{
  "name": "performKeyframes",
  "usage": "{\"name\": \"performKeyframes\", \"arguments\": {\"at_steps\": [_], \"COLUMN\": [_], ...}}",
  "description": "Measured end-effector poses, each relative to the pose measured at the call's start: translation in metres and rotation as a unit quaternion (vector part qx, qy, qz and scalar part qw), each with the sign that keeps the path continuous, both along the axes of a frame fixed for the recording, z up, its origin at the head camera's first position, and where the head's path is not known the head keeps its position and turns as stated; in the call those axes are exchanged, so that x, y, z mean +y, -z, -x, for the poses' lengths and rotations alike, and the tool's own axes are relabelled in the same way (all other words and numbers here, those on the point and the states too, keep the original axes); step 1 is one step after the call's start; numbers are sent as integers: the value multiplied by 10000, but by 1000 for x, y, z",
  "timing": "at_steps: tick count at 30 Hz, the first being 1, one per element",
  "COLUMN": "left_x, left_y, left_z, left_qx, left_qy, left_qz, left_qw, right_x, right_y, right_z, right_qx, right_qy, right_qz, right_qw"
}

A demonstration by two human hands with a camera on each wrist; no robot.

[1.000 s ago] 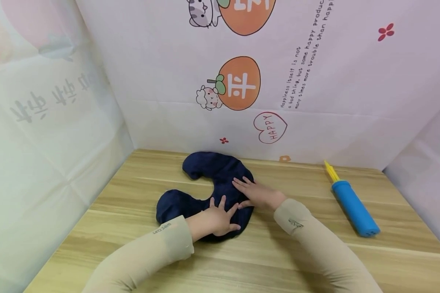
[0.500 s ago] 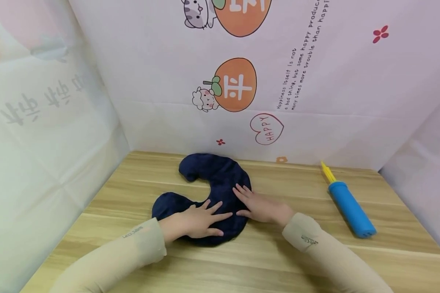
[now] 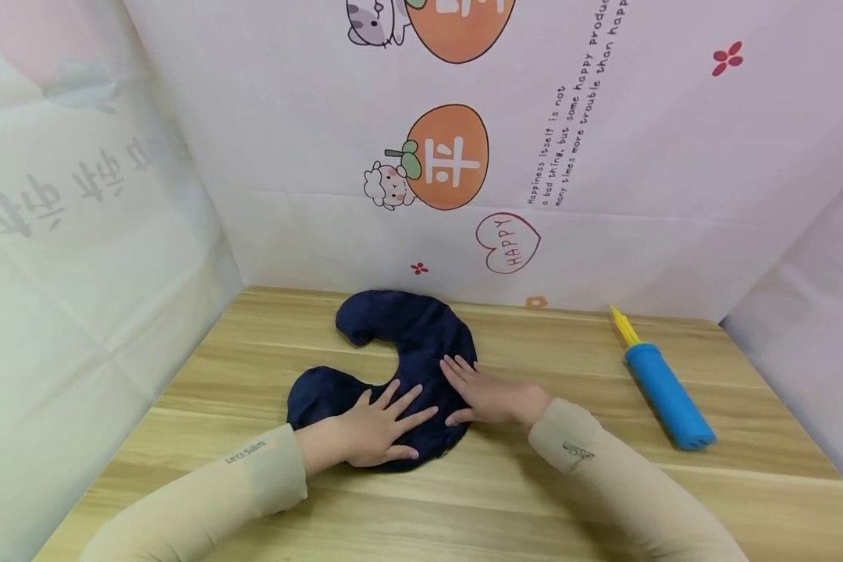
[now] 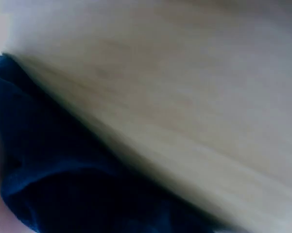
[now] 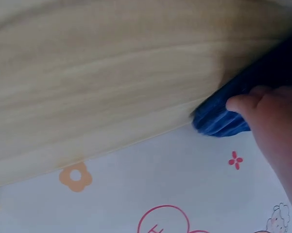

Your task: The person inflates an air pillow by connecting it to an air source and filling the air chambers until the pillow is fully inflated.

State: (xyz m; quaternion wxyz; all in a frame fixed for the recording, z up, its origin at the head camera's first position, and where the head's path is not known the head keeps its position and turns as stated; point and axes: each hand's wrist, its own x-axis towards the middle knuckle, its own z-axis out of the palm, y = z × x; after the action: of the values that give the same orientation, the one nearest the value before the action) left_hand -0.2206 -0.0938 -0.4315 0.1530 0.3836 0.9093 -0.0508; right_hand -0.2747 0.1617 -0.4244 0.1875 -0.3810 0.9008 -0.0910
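Note:
A dark navy, U-shaped neck pillow (image 3: 421, 328) lies on the wooden table, its opening facing left. It looks rather flat, with soft creases in the fabric. My left hand (image 3: 375, 429) rests on its near arm with the fingers spread and straight. On the right-hand curve, my right hand (image 3: 488, 393) touches the cloth with extended fingers. In the left wrist view the pillow (image 4: 63, 170) fills the lower left and the picture is blurred. The right wrist view has my right hand (image 5: 277, 116) at the pillow's edge (image 5: 221, 121).
A blue hand pump (image 3: 669, 396) with a yellow nozzle lies on the right side of the wooden table (image 3: 569, 499). Behind the table hangs a white printed cloth (image 3: 309, 156) with cartoon fruit and writing. More cloth (image 3: 77, 273) hangs along the left side.
My left hand has slid left along the pillow's near arm, and its fingers now spread wider. The right hand stays on the right curve with little change. The head view has shifted slightly.

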Motion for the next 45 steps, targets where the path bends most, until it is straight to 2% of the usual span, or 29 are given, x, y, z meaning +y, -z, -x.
{"name": "performKeyframes", "arguments": {"at_steps": [4, 9, 16, 21, 24, 27, 30, 33, 37, 41, 45], "left_x": [8, 18, 21, 19, 17, 16, 16, 16, 19, 24, 27], "left_y": [0, -4, -8, -12, -13, -13, -12, -12, -20, -29, -33], "left_z": [-4, -9, -8, -3, -1, -1, 1, 5, 7, 7, 7], "left_qx": [168, 190, 149, 41, -59, -143, -102, -74, -123, -105, -16], "left_qy": [-249, -555, -631, -580, -547, -524, -482, -474, -460, -277, -1], "left_qz": [131, 17, 69, -16, -27, -50, -31, 49, 84, -135, -691], "left_qw": [9995, 9983, 9979, 9983, 9985, 9985, 9988, 9988, 9988, 9995, 9976], "right_x": [-3, -5, -6, -1, 3, 10, 17, 24, 30, 34, 37], "right_y": [-5, -12, -15, -15, -13, -13, -16, -19, -22, -20, -18], "right_z": [10, 18, 19, 14, 8, 1, -5, -11, -20, -28, -35], "right_qx": [-147, -477, -708, -416, -31, 168, 111, 125, 323, 536, 846], "right_qy": [10, 276, 490, 363, 193, 175, 266, 158, -130, -206, -189], "right_qz": [-28, -52, 93, 163, 43, -85, -49, 72, 246, 462, 684], "right_qw": [9999, 9985, 9962, 9983, 9998, 9997, 9996, 9998, 9991, 9973, 9939]}}
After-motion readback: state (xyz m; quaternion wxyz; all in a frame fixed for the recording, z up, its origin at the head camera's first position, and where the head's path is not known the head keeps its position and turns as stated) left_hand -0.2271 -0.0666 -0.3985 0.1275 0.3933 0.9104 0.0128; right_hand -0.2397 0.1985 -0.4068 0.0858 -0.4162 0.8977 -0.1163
